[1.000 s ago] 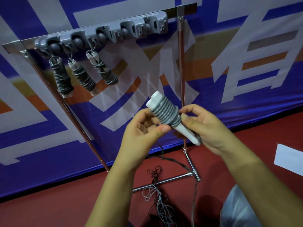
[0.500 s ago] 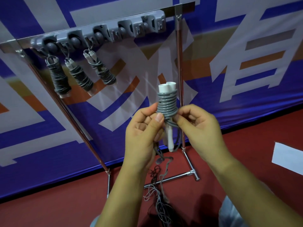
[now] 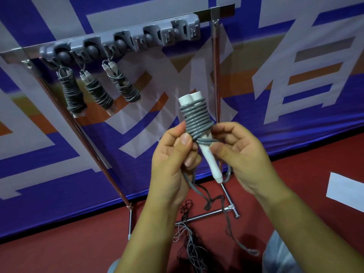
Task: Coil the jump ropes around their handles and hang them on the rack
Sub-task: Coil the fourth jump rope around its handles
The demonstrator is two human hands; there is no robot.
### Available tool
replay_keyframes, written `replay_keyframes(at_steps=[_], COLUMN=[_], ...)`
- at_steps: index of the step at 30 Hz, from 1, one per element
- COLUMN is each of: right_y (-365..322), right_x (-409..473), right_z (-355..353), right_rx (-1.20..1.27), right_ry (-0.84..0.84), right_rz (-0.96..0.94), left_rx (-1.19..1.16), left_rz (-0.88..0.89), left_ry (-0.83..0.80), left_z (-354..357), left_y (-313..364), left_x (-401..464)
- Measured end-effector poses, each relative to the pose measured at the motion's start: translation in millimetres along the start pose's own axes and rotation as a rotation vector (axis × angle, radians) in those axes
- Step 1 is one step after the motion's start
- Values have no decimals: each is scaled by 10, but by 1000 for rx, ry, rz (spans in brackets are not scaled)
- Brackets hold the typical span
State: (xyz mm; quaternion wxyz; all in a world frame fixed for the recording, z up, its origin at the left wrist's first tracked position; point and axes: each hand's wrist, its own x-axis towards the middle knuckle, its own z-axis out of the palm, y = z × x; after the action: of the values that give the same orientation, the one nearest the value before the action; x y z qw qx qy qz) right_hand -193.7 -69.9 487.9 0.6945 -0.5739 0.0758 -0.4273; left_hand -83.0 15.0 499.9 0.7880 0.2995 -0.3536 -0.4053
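Both hands, left hand [image 3: 173, 154] and right hand [image 3: 238, 152], pinch the half-coiled jump rope [image 3: 197, 119] mid-frame; next, wind the loose tail, then hang it on the rack [image 3: 122, 41] upper left.

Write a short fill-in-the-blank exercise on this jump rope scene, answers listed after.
1. The number of coiled ropes already hanging on the rack is ____.
2. The handles in the hands are coloured ____.
3. The left hand and right hand both hold the ____ rope, partly coiled.

Answers: three; white; grey
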Motion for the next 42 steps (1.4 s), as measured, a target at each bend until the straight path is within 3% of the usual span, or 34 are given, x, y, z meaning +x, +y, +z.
replay_keyframes(at_steps=[7, 15, 21, 24, 28, 33, 37, 42], right_y=[-94, -123, -101, -99, -191, -376, -419, -338], right_x=[45, 39, 88, 136, 152, 139, 105, 83], right_z=[-181, -208, -246, -311, -348, -262, -211, -218], right_rx=[187, 284, 332, 252, 200, -137, -415, -658], right_ry=[-63, -119, -234, -368, -622, -883, -938, -832], right_rz=[138, 257, 297, 289, 390, 532, 588, 631], left_rx=[157, 397, 574, 652, 950, 1149, 1310, 1383], left_rz=[-122, -190, -281, -283, -261, -229, -133, 46], left_ry=[-219, -239, -371, -485, -586, -754, -739, -620], left_z=[-109, -133, -246, -268, -321, -331, -346, -331], left_y=[136, 283, 406, 373, 339, 283, 216, 242], left_x=[-31, -39, 53, 69, 150, 200, 206, 168])
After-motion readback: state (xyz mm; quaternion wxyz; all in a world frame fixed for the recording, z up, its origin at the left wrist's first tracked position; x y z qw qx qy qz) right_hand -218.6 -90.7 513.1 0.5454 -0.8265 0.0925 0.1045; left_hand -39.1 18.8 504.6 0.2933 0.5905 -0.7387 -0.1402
